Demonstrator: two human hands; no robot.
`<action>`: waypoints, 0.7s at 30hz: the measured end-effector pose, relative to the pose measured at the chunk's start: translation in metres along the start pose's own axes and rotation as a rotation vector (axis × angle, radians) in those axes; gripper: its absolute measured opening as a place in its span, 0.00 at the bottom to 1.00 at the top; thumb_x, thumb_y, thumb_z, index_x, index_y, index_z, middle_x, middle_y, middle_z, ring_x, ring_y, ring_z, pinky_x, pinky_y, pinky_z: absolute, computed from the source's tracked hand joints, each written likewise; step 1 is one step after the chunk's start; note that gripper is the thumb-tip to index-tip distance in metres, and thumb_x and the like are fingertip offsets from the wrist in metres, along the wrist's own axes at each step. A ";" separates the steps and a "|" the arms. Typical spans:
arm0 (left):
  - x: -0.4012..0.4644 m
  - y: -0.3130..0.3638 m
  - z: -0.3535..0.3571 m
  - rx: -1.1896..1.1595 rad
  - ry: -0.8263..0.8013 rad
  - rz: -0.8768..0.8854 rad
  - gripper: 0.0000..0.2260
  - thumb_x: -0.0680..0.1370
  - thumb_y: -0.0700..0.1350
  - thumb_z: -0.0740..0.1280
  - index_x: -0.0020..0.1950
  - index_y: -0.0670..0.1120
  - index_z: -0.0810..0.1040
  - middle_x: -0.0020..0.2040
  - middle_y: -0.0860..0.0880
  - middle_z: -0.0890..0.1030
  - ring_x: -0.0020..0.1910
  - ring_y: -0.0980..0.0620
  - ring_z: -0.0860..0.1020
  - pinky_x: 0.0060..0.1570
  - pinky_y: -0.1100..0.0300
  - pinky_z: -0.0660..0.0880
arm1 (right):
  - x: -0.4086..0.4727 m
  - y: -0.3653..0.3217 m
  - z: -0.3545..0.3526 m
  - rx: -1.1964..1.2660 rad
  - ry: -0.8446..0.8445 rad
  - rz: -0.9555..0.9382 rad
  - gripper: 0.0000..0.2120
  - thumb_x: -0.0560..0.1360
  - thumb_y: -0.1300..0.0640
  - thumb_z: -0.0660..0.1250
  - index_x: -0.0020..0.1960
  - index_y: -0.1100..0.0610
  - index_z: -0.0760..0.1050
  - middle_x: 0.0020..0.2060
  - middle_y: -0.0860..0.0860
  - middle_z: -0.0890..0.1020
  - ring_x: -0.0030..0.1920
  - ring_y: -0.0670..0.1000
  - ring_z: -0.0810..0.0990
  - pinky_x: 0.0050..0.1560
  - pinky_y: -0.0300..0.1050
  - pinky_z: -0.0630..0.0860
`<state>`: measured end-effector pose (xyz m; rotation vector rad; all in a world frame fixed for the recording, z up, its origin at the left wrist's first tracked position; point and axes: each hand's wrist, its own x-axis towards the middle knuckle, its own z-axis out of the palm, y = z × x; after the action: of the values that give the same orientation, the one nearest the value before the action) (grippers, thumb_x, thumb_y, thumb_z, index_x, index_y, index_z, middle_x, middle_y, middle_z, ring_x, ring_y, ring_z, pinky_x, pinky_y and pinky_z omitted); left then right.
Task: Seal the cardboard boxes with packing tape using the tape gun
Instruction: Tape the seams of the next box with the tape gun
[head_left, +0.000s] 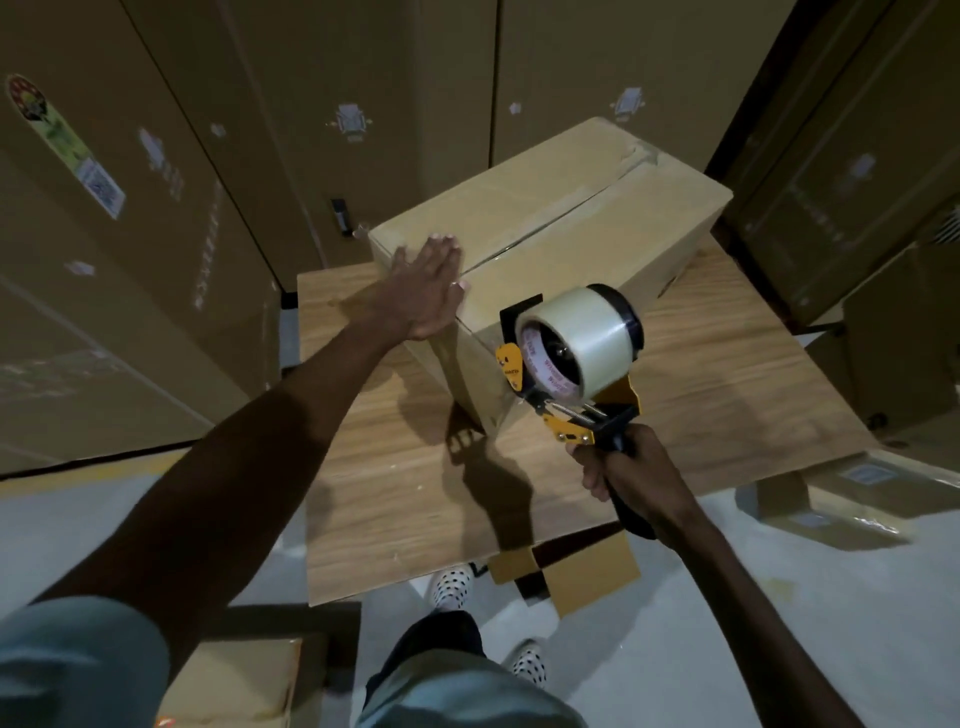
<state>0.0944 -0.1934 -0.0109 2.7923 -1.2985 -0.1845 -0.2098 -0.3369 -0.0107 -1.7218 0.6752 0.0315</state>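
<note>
Pressing flat, straight fingers on the cardboard box (545, 218) top, the left hand (423, 286) is steadying it; the right hand (631, 473) is gripping the tape gun (574, 358) handle, its roll just beyond those curled fingers.

A cardboard box (550, 218) sits on the table (727, 395), stacked cartons (156, 156) behind.

A wooden table (395, 493) stands in front of me on a pale grey floor (727, 649). Tall stacks of brown cartons (130, 260) wall it in at the back and on both sides, some bearing white labels and one a colourful sticker (31, 101). Below the table's near edge I see my spotted shoes (452, 590) and a flattened piece of cardboard (576, 569).
</note>
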 end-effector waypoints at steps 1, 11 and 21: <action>-0.002 0.011 0.003 -0.020 -0.011 0.032 0.28 0.86 0.55 0.45 0.83 0.42 0.45 0.83 0.45 0.44 0.82 0.46 0.43 0.78 0.41 0.43 | 0.001 0.003 0.001 -0.004 0.005 0.005 0.03 0.78 0.61 0.70 0.46 0.60 0.81 0.28 0.52 0.80 0.29 0.47 0.77 0.36 0.47 0.73; -0.008 0.028 0.014 -0.057 0.101 0.027 0.26 0.87 0.53 0.50 0.82 0.44 0.55 0.83 0.46 0.54 0.81 0.45 0.52 0.77 0.43 0.49 | -0.014 0.050 0.002 0.066 0.106 0.056 0.08 0.75 0.62 0.72 0.44 0.67 0.77 0.26 0.53 0.74 0.28 0.50 0.72 0.33 0.45 0.67; -0.007 0.033 0.014 -0.057 0.086 -0.030 0.25 0.87 0.52 0.50 0.83 0.47 0.53 0.83 0.49 0.53 0.81 0.48 0.51 0.78 0.45 0.47 | -0.015 0.072 0.014 -0.103 0.141 0.009 0.08 0.74 0.61 0.71 0.38 0.60 0.75 0.28 0.55 0.77 0.31 0.52 0.75 0.35 0.46 0.71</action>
<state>0.0632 -0.2096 -0.0209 2.7406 -1.2142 -0.1002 -0.2502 -0.3257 -0.0729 -1.8326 0.7970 -0.0496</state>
